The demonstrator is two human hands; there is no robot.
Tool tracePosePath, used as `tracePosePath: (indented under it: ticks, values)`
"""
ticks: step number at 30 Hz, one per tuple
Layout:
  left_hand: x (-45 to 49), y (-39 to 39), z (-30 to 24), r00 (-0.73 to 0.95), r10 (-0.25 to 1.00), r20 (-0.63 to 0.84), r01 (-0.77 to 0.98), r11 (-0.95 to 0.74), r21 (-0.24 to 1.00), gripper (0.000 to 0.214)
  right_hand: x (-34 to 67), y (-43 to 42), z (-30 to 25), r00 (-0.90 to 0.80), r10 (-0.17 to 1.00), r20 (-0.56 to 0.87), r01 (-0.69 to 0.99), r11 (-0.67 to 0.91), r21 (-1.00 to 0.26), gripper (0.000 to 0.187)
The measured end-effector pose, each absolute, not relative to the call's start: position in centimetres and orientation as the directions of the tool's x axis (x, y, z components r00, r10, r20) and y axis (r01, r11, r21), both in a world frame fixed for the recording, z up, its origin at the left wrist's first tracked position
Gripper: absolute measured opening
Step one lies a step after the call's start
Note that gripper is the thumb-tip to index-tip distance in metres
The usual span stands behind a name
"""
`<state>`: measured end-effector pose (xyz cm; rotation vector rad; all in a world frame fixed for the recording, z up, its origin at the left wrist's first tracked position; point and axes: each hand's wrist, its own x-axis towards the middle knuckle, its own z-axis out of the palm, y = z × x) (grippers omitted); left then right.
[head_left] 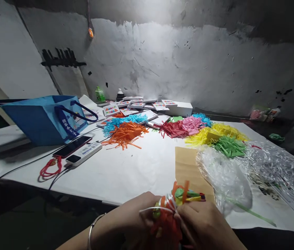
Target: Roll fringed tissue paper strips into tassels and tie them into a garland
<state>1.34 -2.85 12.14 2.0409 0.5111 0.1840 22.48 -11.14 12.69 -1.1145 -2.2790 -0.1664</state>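
At the near edge of the table, my left hand [133,213] grips a bundle of coloured paper strips [166,220], mostly orange with green and yellow. White string [169,202] is wound around the bundle's neck, and one end sticks out to the left over my left hand. Pressed close on the right, my right hand [201,218] has its fingers closed at the string beside the neck. Orange, green, yellow and dark red strip ends stick out above it. The lower part of the bundle is dim and partly hidden by my hands.
Piles of orange [126,133], red [174,128] and yellow paper strips [201,136] lie across the table [147,166]. A brown sheet [186,163], clear plastic bag [223,177] and silvery strips [279,170] are at right. A blue bag [40,121], phone [72,146] and power strip [84,153] are at left.
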Motion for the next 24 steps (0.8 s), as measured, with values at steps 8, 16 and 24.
tracePosePath:
  ticks: [8, 16, 24]
  values:
    - [4.4, -5.4, 8.4, 0.838, 0.546, -0.025, 0.013, 0.025, 1.0, 0.023, 20.9, -11.0, 7.4, -0.017, 0.723, 0.69, 0.868, 0.353, -0.349, 0.013]
    - [4.9, -5.8, 7.2, 0.812, 0.581, -0.058, 0.062, 0.014, 0.998, 0.033, 20.4, -10.7, 4.8, -0.122, 0.691, 0.712, 0.796, 0.497, -0.346, 0.033]
    - [3.8, -5.6, 6.5, 0.82, 0.57, -0.044, 0.073, -0.029, 0.997, 0.025, 20.5, -11.3, 5.2, -0.082, 0.911, 0.405, 0.56, 0.378, -0.737, 0.036]
